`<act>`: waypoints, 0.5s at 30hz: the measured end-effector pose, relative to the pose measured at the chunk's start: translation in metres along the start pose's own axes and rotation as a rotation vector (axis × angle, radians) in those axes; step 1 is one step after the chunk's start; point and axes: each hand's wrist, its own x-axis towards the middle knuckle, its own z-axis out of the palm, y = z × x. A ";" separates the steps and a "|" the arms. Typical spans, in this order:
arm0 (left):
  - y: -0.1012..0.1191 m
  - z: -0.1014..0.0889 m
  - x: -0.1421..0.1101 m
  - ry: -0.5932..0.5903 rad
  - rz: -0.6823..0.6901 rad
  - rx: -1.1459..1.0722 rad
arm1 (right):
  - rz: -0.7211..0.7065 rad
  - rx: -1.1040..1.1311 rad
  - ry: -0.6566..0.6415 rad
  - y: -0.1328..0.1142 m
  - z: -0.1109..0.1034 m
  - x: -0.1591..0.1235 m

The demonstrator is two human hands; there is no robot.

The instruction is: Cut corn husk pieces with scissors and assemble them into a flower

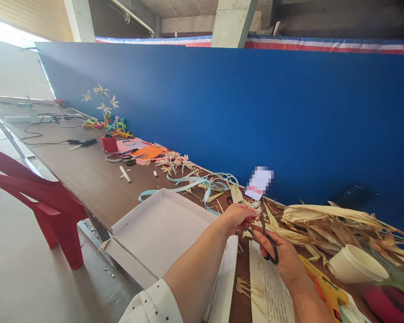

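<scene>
Scissors [263, 223] are in your right hand, just beside your left fingertips, above the cluttered tabletop. Far left, a red chair [59, 211] stands by the table. Beyond it, on the table near the blue wall [188, 112], rise pale flowers [104, 107], with small colourful dolls [122, 124] at their foot. Nearer you sit a red spool [109, 144] and a spare pair [131, 161] with black handles, next to an orange sheet [150, 153]. Next come the white box [161, 229], open side up, and a light blue ribbon [148, 194] looping behind it. Your left hand [239, 216] reaches past the box, thumb and fingers pinching a pale piece [256, 205], mostly hidden. Just behind your hands, a phone [258, 181] leans near the wall, its screen blurred. Your right hand [283, 253] is closed around the black handles; how far the blades are parted, you cannot tell from here. Below it lies a printed sheet [269, 296]. To its right are a yellow glue gun [328, 287], dry husks [330, 214] and a tilted cup [353, 267].
</scene>
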 end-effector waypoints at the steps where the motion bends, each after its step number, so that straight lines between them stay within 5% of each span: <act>1: 0.000 0.000 0.000 -0.003 -0.002 -0.001 | -0.005 -0.001 0.004 0.000 0.000 0.000; 15: 0.003 0.002 -0.002 -0.003 -0.021 -0.014 | -0.055 -0.039 0.026 -0.001 0.001 0.000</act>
